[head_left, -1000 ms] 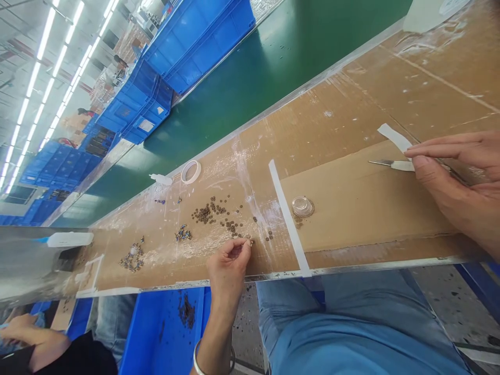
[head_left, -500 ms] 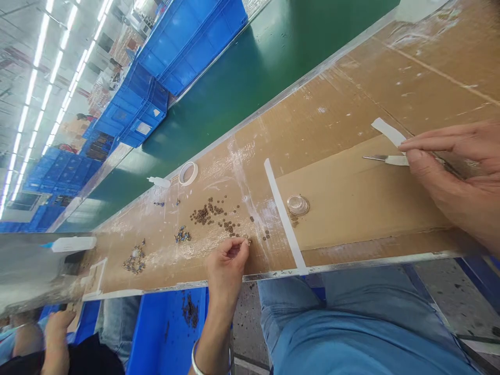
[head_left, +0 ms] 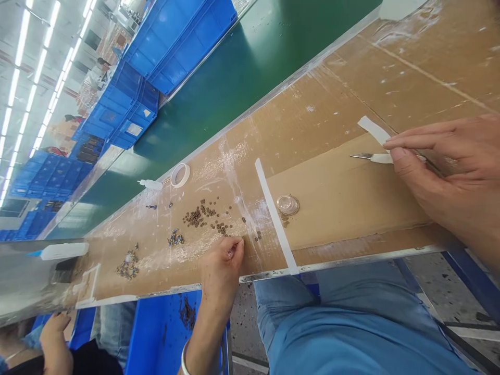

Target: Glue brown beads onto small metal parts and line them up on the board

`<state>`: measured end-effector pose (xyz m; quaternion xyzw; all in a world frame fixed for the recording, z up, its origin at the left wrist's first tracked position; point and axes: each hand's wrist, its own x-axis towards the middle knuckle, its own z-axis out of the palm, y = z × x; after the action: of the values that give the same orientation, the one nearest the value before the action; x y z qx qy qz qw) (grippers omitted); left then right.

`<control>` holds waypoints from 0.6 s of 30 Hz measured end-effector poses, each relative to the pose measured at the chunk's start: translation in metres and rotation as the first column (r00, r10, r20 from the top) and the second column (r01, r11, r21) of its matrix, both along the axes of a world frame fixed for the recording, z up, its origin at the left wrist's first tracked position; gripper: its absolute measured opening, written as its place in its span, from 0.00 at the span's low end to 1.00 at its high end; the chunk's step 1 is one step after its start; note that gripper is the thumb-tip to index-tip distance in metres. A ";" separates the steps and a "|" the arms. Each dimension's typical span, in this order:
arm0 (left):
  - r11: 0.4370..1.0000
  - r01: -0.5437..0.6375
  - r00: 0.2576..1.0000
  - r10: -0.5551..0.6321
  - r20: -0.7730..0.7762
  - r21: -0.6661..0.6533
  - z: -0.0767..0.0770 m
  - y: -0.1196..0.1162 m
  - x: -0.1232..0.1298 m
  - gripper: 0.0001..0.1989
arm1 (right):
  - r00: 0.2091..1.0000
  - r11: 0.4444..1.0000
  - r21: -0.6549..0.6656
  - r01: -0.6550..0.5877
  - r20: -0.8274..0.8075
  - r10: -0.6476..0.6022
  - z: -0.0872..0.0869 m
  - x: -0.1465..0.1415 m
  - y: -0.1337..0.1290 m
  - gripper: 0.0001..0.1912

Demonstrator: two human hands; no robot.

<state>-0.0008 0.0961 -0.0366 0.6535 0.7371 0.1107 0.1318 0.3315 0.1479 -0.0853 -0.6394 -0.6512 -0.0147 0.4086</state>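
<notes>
My left hand (head_left: 222, 265) is closed in a pinch at the table's front edge, just below a scatter of small brown pieces (head_left: 194, 217). Whatever lies between its fingertips is too small to name. To the right, my right hand (head_left: 441, 161) hovers over brown cardboard, thumb and fingers together on a white-handled knife (head_left: 380, 158) whose blade points left. A white strip (head_left: 374, 130) touches or lies behind its fingertips. Between the hands sit a small clear round cup (head_left: 288, 204) and a long strip of white tape (head_left: 275, 213) stuck on the table.
Small metallic parts (head_left: 175, 238) lie in groups at the left, near a tape roll (head_left: 180, 175) and white bottles (head_left: 64, 251). Blue crates (head_left: 133, 104) stand beyond the green surface (head_left: 219, 83). A co-worker's hand (head_left: 57, 333) shows at lower left, beside a blue bin (head_left: 156, 333).
The whole view has shifted slightly, moving the table's contents left in the picture. Both hands keep nearly the same poses; the left fingertips are curled a little more.
</notes>
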 end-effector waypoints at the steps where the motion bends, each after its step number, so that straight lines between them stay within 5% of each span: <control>1: 1.000 0.009 1.000 -0.009 -0.002 -0.001 0.000 0.001 -0.001 0.09 | 1.000 1.000 0.014 0.004 -0.005 -0.004 0.000 -0.001 0.000 0.17; 6: 0.993 -0.113 0.963 0.116 0.243 -0.025 0.000 -0.005 -0.008 0.07 | 0.999 0.989 0.150 0.003 -0.041 0.004 -0.005 -0.001 0.001 0.12; 10: 0.967 -0.254 0.798 0.219 0.562 -0.016 0.005 0.005 -0.010 0.10 | 0.999 0.975 0.222 -0.009 -0.033 0.017 -0.006 -0.001 0.003 0.09; 14: 0.972 -0.230 0.691 0.200 0.694 -0.052 0.009 0.064 0.000 0.11 | 0.998 0.967 0.247 -0.059 -0.008 0.063 -0.003 -0.002 0.005 0.08; 18: 0.988 -0.157 0.718 0.121 0.685 -0.009 -0.002 0.146 0.018 0.05 | 0.996 0.956 0.281 -0.084 0.033 0.078 -0.001 -0.003 0.007 0.06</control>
<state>0.0173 0.2418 -0.0389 0.5128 0.6807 0.3708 0.3688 0.3289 0.1550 -0.0859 -0.5471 -0.6724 -0.0972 0.4889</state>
